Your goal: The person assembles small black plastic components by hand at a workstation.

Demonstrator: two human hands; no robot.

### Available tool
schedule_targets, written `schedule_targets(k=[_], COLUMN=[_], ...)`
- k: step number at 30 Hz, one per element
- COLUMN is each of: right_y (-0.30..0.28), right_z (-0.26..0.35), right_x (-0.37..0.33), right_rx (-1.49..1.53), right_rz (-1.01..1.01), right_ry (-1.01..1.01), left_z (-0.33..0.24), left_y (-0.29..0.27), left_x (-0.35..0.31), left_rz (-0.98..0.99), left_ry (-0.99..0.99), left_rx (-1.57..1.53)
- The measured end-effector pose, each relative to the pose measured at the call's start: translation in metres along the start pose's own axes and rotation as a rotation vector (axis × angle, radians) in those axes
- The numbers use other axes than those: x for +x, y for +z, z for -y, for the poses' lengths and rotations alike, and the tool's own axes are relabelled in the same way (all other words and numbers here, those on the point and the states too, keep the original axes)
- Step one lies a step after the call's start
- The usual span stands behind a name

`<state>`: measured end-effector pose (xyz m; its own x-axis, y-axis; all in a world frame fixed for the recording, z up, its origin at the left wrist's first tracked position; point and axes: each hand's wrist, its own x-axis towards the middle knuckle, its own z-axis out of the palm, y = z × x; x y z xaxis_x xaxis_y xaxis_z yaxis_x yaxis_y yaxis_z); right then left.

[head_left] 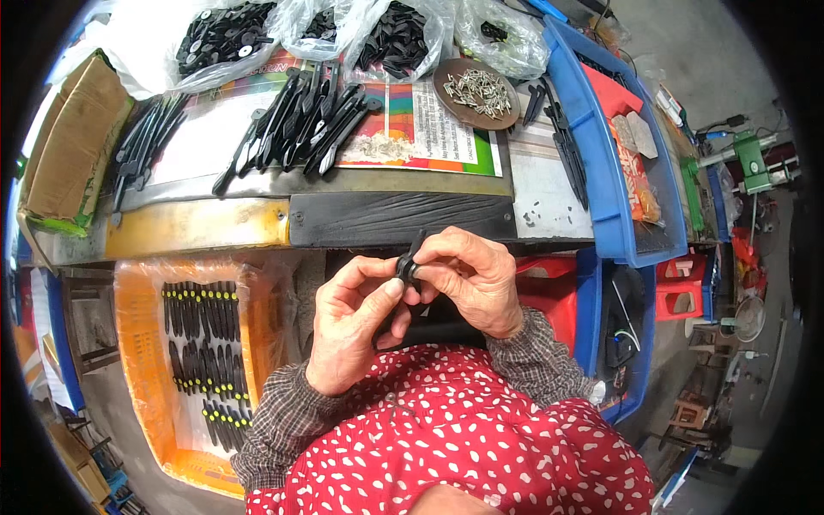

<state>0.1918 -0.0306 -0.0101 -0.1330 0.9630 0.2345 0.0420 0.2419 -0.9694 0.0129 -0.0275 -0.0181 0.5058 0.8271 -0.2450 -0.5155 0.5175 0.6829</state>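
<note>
Between both hands, just in front of the bench's near edge, is a small black plastic part (408,261) with a narrow end pointing up. My left hand (350,319) pinches it between thumb and forefinger. From the other side, my right hand (477,283) grips the same part with thumb and fingertips; the fingers hide much of it. Beyond the hands, a pile of long black plastic pieces (296,120) lies on the bench. A round brown dish (446,72) there holds small silvery metal pins (481,93).
An orange crate (144,360) at lower left holds rows of black pieces with yellow-green dots. More black strips (148,142) lie beside a cardboard box (73,142). Plastic bags (296,26) of black parts line the back. A blue bin (614,215) stands at right.
</note>
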Motion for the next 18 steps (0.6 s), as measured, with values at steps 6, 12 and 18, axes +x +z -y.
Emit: schedule_targets(k=[6, 12, 18], right_y=[0.0025, 0.0078, 0.0097], right_z=[-0.0055, -0.0026, -0.0053], right_x=[-0.0005, -0.0027, -0.0049], right_rx=[-0.205, 0.105, 0.115], right_rz=[-0.023, 0.002, -0.029], right_ry=[-0.159, 0.042, 0.017], left_z=[0.0039, 0.0025, 0.0044], left_y=[-0.0005, -0.0007, -0.0023], left_x=[-0.0006, -0.0012, -0.0016], left_rz=[-0.033, -0.023, -0.025], left_ry=[0.004, 0.003, 0.0], left_rx=[0.013, -0.027, -0.065])
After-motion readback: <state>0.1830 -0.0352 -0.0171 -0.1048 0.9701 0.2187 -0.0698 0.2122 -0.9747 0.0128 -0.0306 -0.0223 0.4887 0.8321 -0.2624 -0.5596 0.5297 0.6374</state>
